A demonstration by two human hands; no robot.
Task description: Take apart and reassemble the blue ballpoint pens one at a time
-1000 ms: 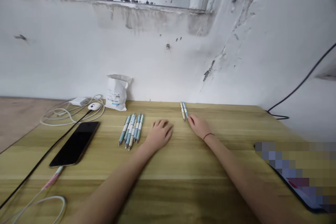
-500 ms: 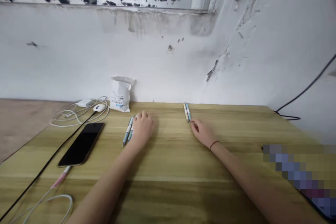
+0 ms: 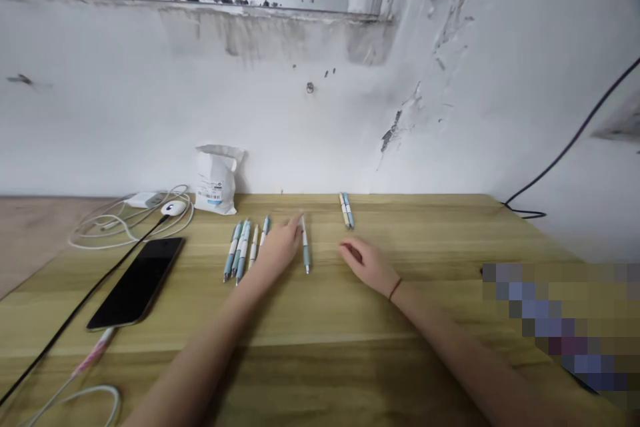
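My left hand [image 3: 280,245] is closed at the upper end of a pen [image 3: 306,252] with a grey-green lower barrel and a white upper part. Its fingertips are partly blurred. Left of this hand several pale blue, green and cream pens [image 3: 243,250] lie side by side, the rightmost partly covered by the hand. My right hand [image 3: 369,265], with a thin red band on the wrist, rests near the table's middle, its fingers curled together and no object showing in them. Beyond it lie two pens [image 3: 346,211], one cream and one blue, close together and apart from the hand.
On the left are a black phone [image 3: 137,283] with a cable plugged in, a white charger [image 3: 145,199] with coiled cord, and a small white device [image 3: 174,208]. A white packet [image 3: 216,180] stands by the wall. A blurred-out object [image 3: 555,327] lies at right on the wooden table [image 3: 320,367].
My left hand has moved right relative to the pen group, and one pen now lies apart beside it. My right hand has drawn back from the two pens. The view has shifted slightly.
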